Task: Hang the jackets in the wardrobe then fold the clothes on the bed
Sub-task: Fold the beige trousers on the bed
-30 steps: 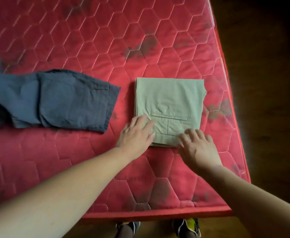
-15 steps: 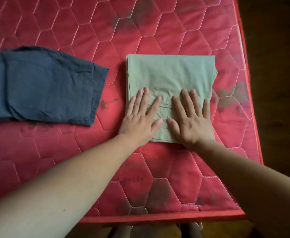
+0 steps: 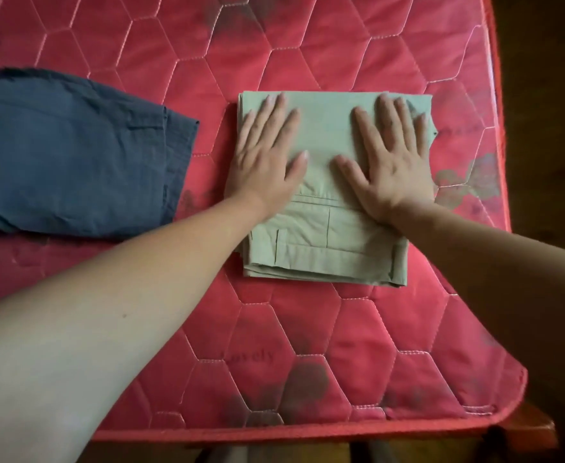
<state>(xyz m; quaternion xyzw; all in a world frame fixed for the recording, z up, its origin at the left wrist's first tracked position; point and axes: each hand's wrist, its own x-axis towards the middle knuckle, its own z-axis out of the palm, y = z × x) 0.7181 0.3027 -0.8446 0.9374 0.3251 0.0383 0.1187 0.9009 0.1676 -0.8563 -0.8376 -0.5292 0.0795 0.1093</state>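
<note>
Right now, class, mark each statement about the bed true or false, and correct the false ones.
1. The left hand and the right hand lie flat on the folded pale green trousers. True.
2. The dark blue garment lies apart from those trousers on the red quilted mattress. True.
3. The blue garment lies to the right of the trousers. False: it lies to their left.
4. The left hand grips the blue garment. False: it rests on the trousers.

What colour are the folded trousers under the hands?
Pale sage green folded trousers, plain with no pattern; the head view shows them.
</note>
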